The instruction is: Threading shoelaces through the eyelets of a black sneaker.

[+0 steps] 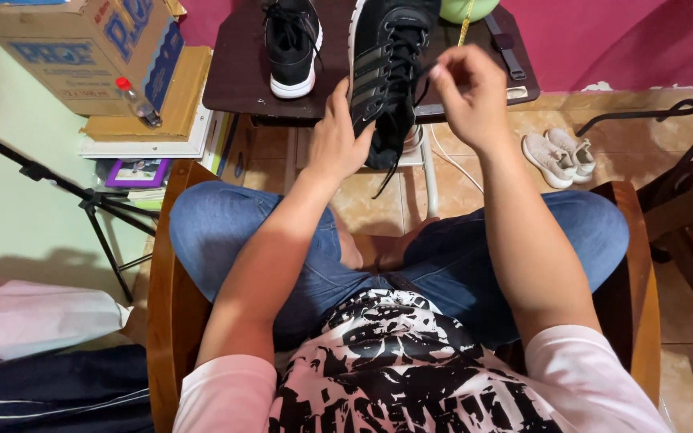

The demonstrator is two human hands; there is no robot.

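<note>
We hold the black sneaker [387, 80] heel-down between the knees and the edge of the small dark table [234, 72], its toe pointing away from us. Our left hand [338, 140] wraps the heel and lower side in a clenched grip, steadying the shoe. Our right hand [467, 88] pinches the black lace [423, 76] near the upper eyelets, thumb and fingers closed on it. A loose lace end hangs below the heel

For this lacing step we judge the following points useful:
- keep the left grip firm so the shoe does not twist under the pull
- draw the lace straight out from the eyelet, not sideways
- keep the lace flat

The second black sneaker [293, 44] rests on the table, just beside the held one
</note>
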